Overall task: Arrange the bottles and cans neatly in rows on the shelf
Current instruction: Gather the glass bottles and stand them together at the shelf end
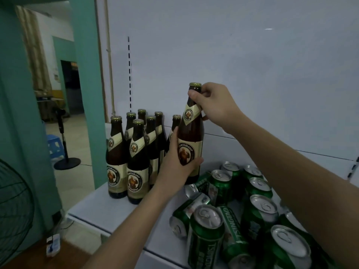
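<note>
A brown beer bottle (pixel 191 131) with a cream label stands upright over the white shelf (pixel 101 212), held by both hands. My left hand (pixel 175 162) wraps round its lower body at the label. My right hand (pixel 214 105) grips its neck just under the gold cap. To its left, several like bottles (pixel 136 160) stand in rows at the shelf's left end; one more stands behind my left hand. Several green cans (pixel 260 210) crowd the right part of the shelf, some upright, some lying on their sides.
The shelf's white back panel (pixel 233 65) rises behind the bottles, with a slotted upright at its left. A teal pillar (pixel 87 74) stands left of the shelf. A floor fan (pixel 13 208) and a fan stand (pixel 66 162) are on the floor to the left.
</note>
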